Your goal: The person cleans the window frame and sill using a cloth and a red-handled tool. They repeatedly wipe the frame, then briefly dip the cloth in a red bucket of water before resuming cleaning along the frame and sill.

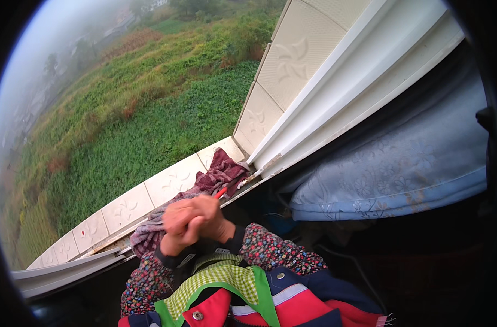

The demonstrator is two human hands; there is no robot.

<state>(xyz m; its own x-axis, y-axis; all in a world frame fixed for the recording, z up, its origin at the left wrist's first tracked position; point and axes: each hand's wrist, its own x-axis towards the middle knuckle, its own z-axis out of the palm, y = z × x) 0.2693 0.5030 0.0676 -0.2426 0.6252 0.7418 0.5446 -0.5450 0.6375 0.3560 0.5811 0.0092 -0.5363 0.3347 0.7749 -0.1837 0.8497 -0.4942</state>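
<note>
My right hand is closed around a slim red-handled tool, whose red part sticks out past the fingers. From it a thin dark shaft seems to run along the window track toward the corner. Pressed against the right hand is my left hand, its fingers curled; what lies inside them is hidden, and both hands are somewhat blurred. A maroon and greyish-pink patterned cloth lies bunched along the sill, passing under and beside my hands.
The pale tiled outer ledge drops off toward green vegetation. A white window frame rises at the right, meeting a tiled wall. Inside hangs a light-blue floral curtain. A white sash rail lies at lower left.
</note>
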